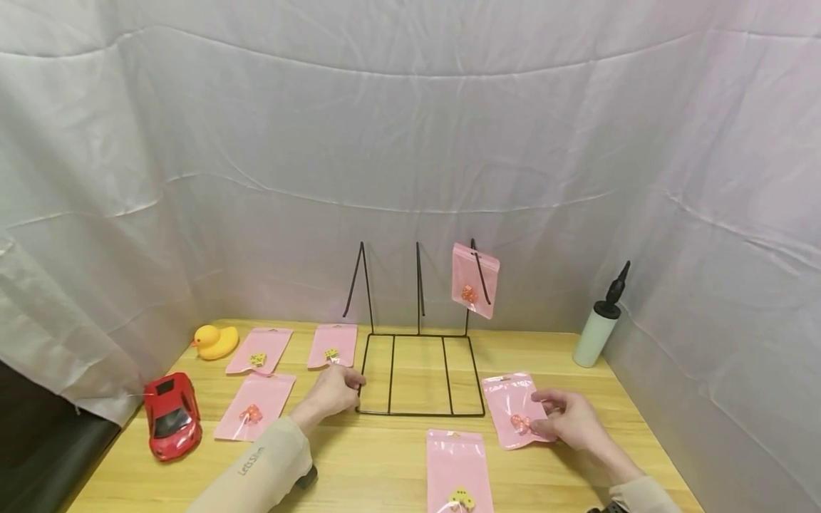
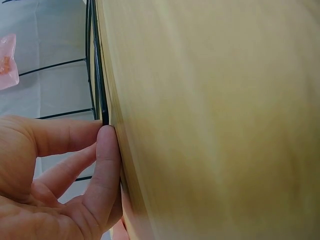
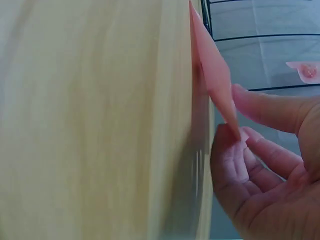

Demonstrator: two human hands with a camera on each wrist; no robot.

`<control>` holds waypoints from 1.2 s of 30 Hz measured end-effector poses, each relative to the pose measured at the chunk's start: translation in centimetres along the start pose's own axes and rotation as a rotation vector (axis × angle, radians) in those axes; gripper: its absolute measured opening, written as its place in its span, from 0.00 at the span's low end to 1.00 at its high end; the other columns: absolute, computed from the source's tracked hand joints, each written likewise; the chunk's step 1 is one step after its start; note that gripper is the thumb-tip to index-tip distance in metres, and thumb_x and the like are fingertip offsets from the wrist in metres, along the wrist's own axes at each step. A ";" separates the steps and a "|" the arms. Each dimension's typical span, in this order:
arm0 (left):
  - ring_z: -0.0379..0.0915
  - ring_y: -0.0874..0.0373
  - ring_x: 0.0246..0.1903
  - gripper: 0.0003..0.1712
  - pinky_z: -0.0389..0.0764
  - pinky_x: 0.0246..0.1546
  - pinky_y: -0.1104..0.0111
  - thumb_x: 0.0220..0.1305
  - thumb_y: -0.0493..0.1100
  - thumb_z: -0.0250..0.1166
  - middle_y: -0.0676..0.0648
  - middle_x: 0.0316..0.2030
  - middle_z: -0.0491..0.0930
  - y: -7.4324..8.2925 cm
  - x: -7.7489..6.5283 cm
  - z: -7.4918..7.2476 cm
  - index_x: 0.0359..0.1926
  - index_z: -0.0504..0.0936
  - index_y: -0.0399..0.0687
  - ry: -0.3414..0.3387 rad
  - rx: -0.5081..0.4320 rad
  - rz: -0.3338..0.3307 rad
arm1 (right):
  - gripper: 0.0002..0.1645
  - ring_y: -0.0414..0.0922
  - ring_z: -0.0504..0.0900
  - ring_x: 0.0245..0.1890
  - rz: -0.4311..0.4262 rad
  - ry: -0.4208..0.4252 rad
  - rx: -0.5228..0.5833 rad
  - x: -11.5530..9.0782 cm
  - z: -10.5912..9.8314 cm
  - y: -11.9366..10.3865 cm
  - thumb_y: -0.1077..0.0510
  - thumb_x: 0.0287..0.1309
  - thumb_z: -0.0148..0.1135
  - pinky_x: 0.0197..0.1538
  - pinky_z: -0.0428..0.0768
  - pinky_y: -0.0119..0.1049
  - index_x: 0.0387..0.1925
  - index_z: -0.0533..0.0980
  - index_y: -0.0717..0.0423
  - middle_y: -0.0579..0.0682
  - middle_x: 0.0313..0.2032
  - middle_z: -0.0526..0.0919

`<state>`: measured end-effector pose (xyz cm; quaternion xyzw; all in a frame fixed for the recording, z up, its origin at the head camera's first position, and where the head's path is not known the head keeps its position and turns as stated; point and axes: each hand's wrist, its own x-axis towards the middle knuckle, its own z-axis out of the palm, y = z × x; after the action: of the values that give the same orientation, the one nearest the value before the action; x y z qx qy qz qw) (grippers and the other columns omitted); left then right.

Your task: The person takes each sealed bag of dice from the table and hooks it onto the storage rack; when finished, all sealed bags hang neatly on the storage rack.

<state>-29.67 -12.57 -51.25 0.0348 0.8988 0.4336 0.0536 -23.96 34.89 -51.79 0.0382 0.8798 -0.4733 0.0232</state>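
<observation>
The left sleeve [image 1: 269,459] carries dark lettering that appears to read "Lets Slim". The left hand [image 1: 328,393] is at the near left corner of a black wire rack [image 1: 420,414] on the wooden bench [image 1: 359,470]. The left wrist view shows what the head view hides: the thumb and a finger pinched together on the wire.

Beside the rack's right side, the right hand [image 1: 571,422] has its fingers clamped on the right edge of a pink bag [image 1: 509,399]. The right wrist view shows this bag nearly edge-on, tilted, with its held edge raised off the bench; only the head view shows its face, with orange-red pieces inside.

Another pink bag, the hung bag [image 1: 473,271], is on the rack's right hook and shows at the margin of both wrist views. The near bag [image 1: 457,456], holding yellow dotted pieces, lies in front of the rack, and three bags [image 1: 268,390] lie to its left.

The head view alone shows the red toy car [image 1: 173,420], the yellow duck [image 1: 218,343] and the pale green pump [image 1: 596,336].
</observation>
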 end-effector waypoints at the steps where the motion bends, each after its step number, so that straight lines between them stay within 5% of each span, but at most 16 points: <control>1: 0.81 0.55 0.42 0.30 0.84 0.35 0.69 0.48 0.25 0.71 0.43 0.47 0.90 0.0 0.0 0.0 0.56 0.92 0.38 0.000 0.001 -0.002 | 0.37 0.42 0.87 0.33 -0.004 -0.001 0.008 -0.1 0.0 0.0 0.71 0.48 0.82 0.33 0.87 0.32 0.63 0.83 0.69 0.62 0.48 0.92; 8: 0.80 0.55 0.42 0.30 0.82 0.36 0.69 0.48 0.25 0.71 0.43 0.46 0.90 -0.2 0.2 0.0 0.56 0.93 0.38 0.004 0.011 0.004 | 0.39 0.41 0.90 0.36 -0.053 -0.032 0.033 -0.3 -0.7 -0.5 0.70 0.51 0.81 0.36 0.91 0.33 0.67 0.81 0.71 0.70 0.62 0.87; 14: 0.80 0.55 0.42 0.29 0.82 0.36 0.68 0.48 0.25 0.71 0.43 0.46 0.90 -0.2 0.1 -0.1 0.55 0.93 0.39 -0.006 -0.011 0.009 | 0.38 0.39 0.91 0.35 -0.115 -0.079 0.049 -0.5 -1.5 -0.1 0.71 0.56 0.77 0.35 0.91 0.33 0.69 0.78 0.75 0.75 0.63 0.85; 19: 0.80 0.54 0.41 0.28 0.82 0.35 0.70 0.49 0.26 0.71 0.42 0.45 0.89 -0.7 0.3 -0.1 0.55 0.92 0.37 -0.015 -0.010 0.043 | 0.36 0.36 0.83 0.28 -0.119 -0.084 0.006 -0.7 -1.8 0.0 0.71 0.58 0.74 0.28 0.84 0.30 0.69 0.79 0.73 0.62 0.43 0.92; 23: 0.80 0.54 0.41 0.28 0.83 0.36 0.69 0.49 0.26 0.71 0.43 0.45 0.89 -0.7 0.3 0.0 0.55 0.93 0.38 -0.018 -0.011 0.034 | 0.36 0.35 0.79 0.25 -0.111 -0.097 0.020 -0.8 -2.0 -0.2 0.71 0.59 0.73 0.24 0.79 0.28 0.71 0.78 0.72 0.51 0.28 0.86; 28: 0.81 0.55 0.42 0.29 0.84 0.38 0.68 0.48 0.24 0.72 0.44 0.46 0.90 0.0 0.0 -0.1 0.55 0.93 0.39 -0.005 -0.007 -0.007 | 0.36 0.35 0.78 0.26 -0.148 -0.088 0.071 -1.0 -2.1 -0.8 0.72 0.60 0.72 0.24 0.79 0.29 0.71 0.78 0.71 0.51 0.29 0.84; 36: 0.80 0.55 0.42 0.29 0.83 0.37 0.69 0.48 0.24 0.71 0.43 0.46 0.90 -0.1 0.1 0.0 0.55 0.93 0.39 0.002 0.006 -0.008 | 0.30 0.32 0.87 0.38 -0.365 -0.049 0.120 -1.1 -2.4 -1.3 0.72 0.63 0.74 0.29 0.87 0.30 0.66 0.80 0.76 0.40 0.45 0.94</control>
<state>-29.81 -12.63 -51.38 0.0310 0.9003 0.4308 0.0545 -22.96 36.12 -49.28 -0.1321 0.8414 -0.5222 -0.0442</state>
